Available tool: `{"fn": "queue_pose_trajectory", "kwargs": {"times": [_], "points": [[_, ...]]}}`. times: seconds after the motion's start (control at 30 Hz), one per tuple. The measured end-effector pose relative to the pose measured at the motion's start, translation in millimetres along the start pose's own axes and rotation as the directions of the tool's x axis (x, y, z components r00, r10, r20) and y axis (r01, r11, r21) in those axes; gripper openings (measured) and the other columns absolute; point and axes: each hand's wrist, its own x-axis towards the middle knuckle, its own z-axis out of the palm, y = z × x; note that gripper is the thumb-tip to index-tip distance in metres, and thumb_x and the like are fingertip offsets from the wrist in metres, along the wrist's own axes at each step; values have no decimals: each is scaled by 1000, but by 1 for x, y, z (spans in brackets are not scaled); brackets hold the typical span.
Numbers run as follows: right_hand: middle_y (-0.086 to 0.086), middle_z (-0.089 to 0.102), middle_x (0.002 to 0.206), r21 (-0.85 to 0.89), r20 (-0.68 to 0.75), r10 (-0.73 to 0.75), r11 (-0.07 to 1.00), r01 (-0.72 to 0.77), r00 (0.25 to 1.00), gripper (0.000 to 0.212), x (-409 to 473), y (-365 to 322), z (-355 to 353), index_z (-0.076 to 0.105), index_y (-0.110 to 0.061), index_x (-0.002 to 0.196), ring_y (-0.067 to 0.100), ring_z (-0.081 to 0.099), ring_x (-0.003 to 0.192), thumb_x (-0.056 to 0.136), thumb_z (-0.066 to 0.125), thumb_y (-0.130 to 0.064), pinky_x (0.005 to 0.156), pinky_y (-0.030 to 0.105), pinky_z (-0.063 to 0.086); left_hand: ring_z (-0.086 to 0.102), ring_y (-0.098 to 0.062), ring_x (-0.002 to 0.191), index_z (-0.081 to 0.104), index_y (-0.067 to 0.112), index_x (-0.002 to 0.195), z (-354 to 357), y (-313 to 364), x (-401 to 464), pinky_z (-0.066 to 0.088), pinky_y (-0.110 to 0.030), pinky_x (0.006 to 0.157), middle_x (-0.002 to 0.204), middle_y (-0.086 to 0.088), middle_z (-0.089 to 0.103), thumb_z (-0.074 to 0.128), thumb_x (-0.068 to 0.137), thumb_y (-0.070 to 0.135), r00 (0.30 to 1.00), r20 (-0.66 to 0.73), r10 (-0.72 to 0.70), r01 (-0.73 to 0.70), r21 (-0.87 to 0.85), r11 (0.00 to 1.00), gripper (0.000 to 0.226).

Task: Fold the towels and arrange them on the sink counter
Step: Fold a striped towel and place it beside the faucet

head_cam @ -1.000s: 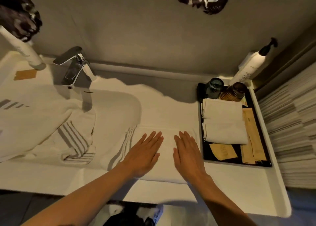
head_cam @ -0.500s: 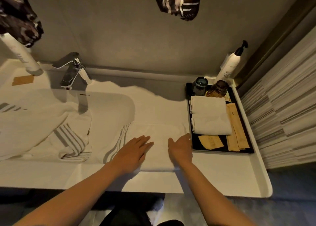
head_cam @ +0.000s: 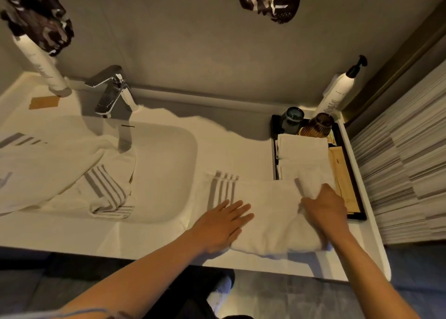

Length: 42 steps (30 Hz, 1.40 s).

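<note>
A white towel with grey stripes (head_cam: pixel 268 207) lies folded on the white sink counter (head_cam: pixel 149 241), right of the basin. My left hand (head_cam: pixel 223 224) rests flat on its left part, fingers spread. My right hand (head_cam: pixel 324 207) grips the towel's right end, which is lifted and overlaps the black tray (head_cam: pixel 357 207). A second striped towel (head_cam: pixel 60 173) lies unfolded across the basin (head_cam: pixel 169 173) at the left. Small white folded towels (head_cam: pixel 304 154) lie in the tray.
A chrome faucet (head_cam: pixel 113 89) stands behind the basin. Two glass cups (head_cam: pixel 305 123) and paper sachets sit in the tray, a pump bottle (head_cam: pixel 337 91) behind it. A white tube (head_cam: pixel 41 65) stands at the far left. A striped wall rises at the right.
My right hand went from lying flat on the towel to gripping and lifting its right end. The towel shifted right toward the tray. My left hand stays flat on it.
</note>
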Motion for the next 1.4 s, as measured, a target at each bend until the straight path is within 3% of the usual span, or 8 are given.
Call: {"fn": "queue_pose_trajectory", "kwargs": {"times": [0.17,0.33,0.43,0.5,0.6,0.77,1.17,1.4], "points": [[14,59,103,-96,31,-51,994,54,998,40,-8,-22,-6,51,-7,110,27,48,81,80,69,-27,68,31,39,7,-7,150,35,23,151,-2,1,-11,1,-31,124,163,7,15,34,106,28,987,-18,-157,141,-345,928,46],[13,64,103,199,119,-254,953,228,960,39,-34,-91,42,57,-9,110,31,64,92,81,65,-34,68,39,56,73,-23,80,71,4,101,-50,-10,13,54,-24,71,83,-12,76,45,101,25,625,373,-685,113,-912,-393,33],[6,69,78,437,317,-280,891,123,906,22,-60,-115,92,63,-18,83,25,68,72,79,68,-39,66,45,58,66,-19,59,68,13,92,-64,-32,6,52,-24,60,67,-10,71,43,97,53,640,513,-571,75,-782,-619,48],[6,69,71,468,533,-263,883,-21,804,27,-68,-112,116,62,-17,71,22,65,63,85,63,-40,70,45,59,70,-28,86,71,10,104,-61,-42,-8,55,-38,84,96,-13,76,53,95,47,589,500,-635,217,-855,-472,43],[4,72,90,485,385,-419,850,206,822,20,-59,-86,125,67,-12,86,17,66,76,94,49,-19,80,37,58,64,-24,95,56,14,121,-50,-45,-28,48,-30,78,112,-7,67,59,92,29,480,158,-863,595,-781,188,33],[2,62,129,-74,-42,-807,590,804,589,34,-40,-51,144,61,-14,125,17,52,124,94,47,-14,109,27,31,45,-25,134,50,11,139,-13,-31,-32,40,-42,108,147,-10,47,51,97,18,775,-418,-474,396,-262,880,42],[3,16,162,-293,138,-788,546,785,599,57,-26,-19,170,25,-18,153,18,9,150,102,27,-43,121,43,13,-6,-9,152,4,24,158,1,-47,-32,1,-47,120,165,7,-2,19,106,39,917,-140,-374,372,-40,927,57],[6,43,145,157,-1,-330,932,326,944,63,-37,-16,127,30,-16,145,27,47,129,91,53,-40,97,36,43,57,-24,117,60,21,127,-18,-21,-45,46,-37,98,133,-3,60,54,86,26,945,-310,-105,117,18,993,41]]}}
